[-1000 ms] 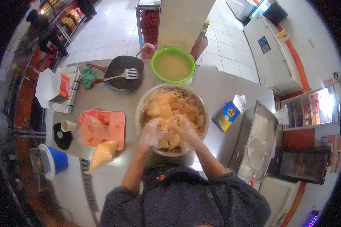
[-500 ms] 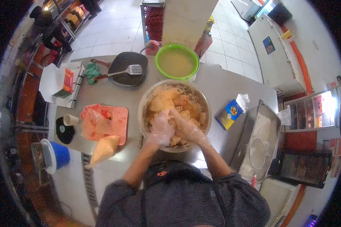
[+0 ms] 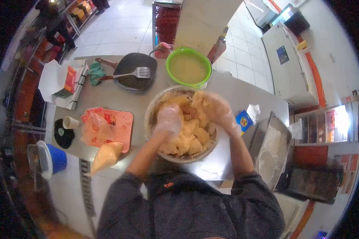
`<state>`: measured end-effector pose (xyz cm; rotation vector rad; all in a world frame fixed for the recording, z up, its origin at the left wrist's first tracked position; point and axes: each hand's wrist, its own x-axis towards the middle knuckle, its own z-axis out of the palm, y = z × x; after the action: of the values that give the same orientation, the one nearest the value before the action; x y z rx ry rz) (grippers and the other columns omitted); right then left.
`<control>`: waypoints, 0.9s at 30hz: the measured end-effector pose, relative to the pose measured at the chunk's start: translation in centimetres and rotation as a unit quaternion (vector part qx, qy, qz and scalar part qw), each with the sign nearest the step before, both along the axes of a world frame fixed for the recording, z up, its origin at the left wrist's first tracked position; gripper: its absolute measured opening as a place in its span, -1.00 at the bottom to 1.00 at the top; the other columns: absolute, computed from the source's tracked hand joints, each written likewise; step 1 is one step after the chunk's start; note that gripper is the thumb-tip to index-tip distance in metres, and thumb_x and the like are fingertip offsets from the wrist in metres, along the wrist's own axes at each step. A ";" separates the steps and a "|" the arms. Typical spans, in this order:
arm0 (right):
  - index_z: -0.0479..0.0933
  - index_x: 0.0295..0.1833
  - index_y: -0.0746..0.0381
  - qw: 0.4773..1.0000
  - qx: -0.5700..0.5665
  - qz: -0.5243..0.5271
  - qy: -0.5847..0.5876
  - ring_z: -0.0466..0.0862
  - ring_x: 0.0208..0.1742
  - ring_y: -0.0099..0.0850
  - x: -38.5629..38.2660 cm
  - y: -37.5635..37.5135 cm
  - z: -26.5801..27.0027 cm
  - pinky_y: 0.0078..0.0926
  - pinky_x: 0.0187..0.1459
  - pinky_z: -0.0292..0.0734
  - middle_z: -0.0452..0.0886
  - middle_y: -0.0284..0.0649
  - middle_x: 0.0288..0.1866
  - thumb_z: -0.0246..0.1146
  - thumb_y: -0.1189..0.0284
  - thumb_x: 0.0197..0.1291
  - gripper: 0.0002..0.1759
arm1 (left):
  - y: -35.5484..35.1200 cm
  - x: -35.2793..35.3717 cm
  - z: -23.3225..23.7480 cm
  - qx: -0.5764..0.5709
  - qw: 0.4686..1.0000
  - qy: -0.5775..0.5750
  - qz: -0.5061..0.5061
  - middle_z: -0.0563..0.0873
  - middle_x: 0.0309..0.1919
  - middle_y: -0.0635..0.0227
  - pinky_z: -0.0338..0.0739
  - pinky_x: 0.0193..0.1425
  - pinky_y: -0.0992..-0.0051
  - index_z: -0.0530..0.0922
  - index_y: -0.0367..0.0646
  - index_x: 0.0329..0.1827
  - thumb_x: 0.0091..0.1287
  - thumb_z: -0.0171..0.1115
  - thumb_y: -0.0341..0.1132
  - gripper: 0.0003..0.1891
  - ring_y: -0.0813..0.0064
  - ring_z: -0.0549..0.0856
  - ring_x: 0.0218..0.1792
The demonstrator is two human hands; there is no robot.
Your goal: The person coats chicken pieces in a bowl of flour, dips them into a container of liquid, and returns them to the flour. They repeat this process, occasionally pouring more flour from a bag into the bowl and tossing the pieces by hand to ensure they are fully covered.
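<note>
A large round metal bowl (image 3: 148, 137) stands at the table's front edge, holding several tan, wet-coated chunks (image 3: 193, 137) that look like raw chicken. My hands both wear clear plastic gloves. Over the left side of the bowl, my left hand (image 3: 169, 120) reaches down among the chunks; its fingers are blurred and partly hidden. At the bowl's upper right rim, my right hand (image 3: 218, 111) is closed around a coated piece of chicken (image 3: 202, 101), smeared by motion.
Behind the bowl is a green colander (image 3: 169, 73) over cloudy liquid. A dark pan (image 3: 135, 63) with a slotted spatula (image 3: 141, 72), a pink tray (image 3: 125, 127) and a bag of orange sauce (image 3: 107, 156) lie left. A blue packet (image 3: 243, 120) and a floury metal tray (image 3: 267, 147) stand right.
My hands, close together low in the bowl before, are now apart. The right one has risen to the upper right rim with a piece; the left has shifted slightly up and left.
</note>
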<state>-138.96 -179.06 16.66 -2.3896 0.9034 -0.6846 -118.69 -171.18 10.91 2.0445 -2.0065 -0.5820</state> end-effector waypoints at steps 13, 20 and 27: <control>0.67 0.13 0.08 0.989 0.116 -0.069 0.059 0.76 -0.05 -0.14 8.9 -16.1 0.4 -0.24 0.00 0.65 0.75 -0.04 -0.03 0.26 0.36 0.27 -0.67 | -3.6 -0.2 -14.8 0.054 0.987 -0.124 -0.089 0.73 0.03 -0.11 0.61 0.13 0.00 0.74 -0.30 -0.03 0.02 0.38 0.00 -0.43 -0.06 0.72 0.08; 0.74 -0.02 0.09 0.992 0.112 -0.039 0.037 0.75 -0.15 -0.15 7.8 -21.3 -6.7 -0.18 -0.12 0.62 0.77 -0.07 -0.14 0.25 0.35 0.25 -0.75 | -1.0 -0.4 -4.7 0.074 0.987 -0.128 -0.058 0.44 0.36 -0.34 0.20 0.52 -0.16 0.43 -0.46 0.38 0.23 0.22 0.03 -0.21 -0.28 0.34 0.45; 0.71 -0.17 0.16 0.960 -0.117 0.028 0.251 0.73 -0.18 -0.04 7.9 -23.3 -8.0 -0.11 -0.10 0.60 0.73 -0.02 -0.25 0.29 0.17 0.18 -0.70 | -3.2 0.0 -10.0 0.135 0.986 -0.071 -0.065 0.66 0.12 -0.17 0.52 0.26 -0.04 0.59 -0.38 0.19 0.23 0.21 -0.01 -0.38 -0.09 0.64 0.18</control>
<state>-131.11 -202.40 8.61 -2.8556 0.9878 -0.1599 -118.73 -174.35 0.95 2.1715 -2.2660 -0.7948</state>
